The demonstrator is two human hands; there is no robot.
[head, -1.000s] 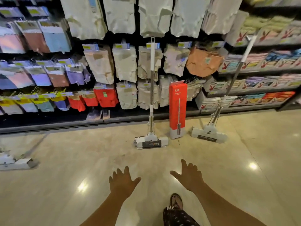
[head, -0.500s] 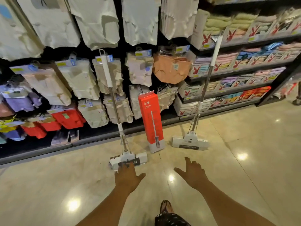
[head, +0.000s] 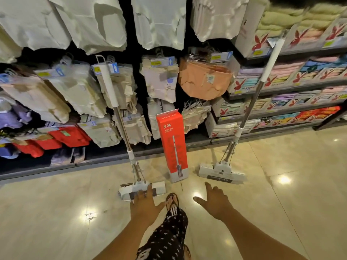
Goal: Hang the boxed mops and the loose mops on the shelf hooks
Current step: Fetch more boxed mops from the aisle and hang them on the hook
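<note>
Stretching both arms out low over shop floor (head: 56,212)
L hand (head: 144,205) & R hand (head: 216,201): grip apart, fingers spread, holding nothing; beyond, L mop (head: 108,85), red boxed mop (head: 173,145), R mop (head: 221,171) stand on floor, loose handles leaning on shelf (head: 293,87)

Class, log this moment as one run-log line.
phase: reach | left hand: open, at left mop head | right hand: open, empty | red box: upright beside right mop

Black trousers (head: 169,239) with small white print, black-and-white striped sandal (head: 172,203)
</note>
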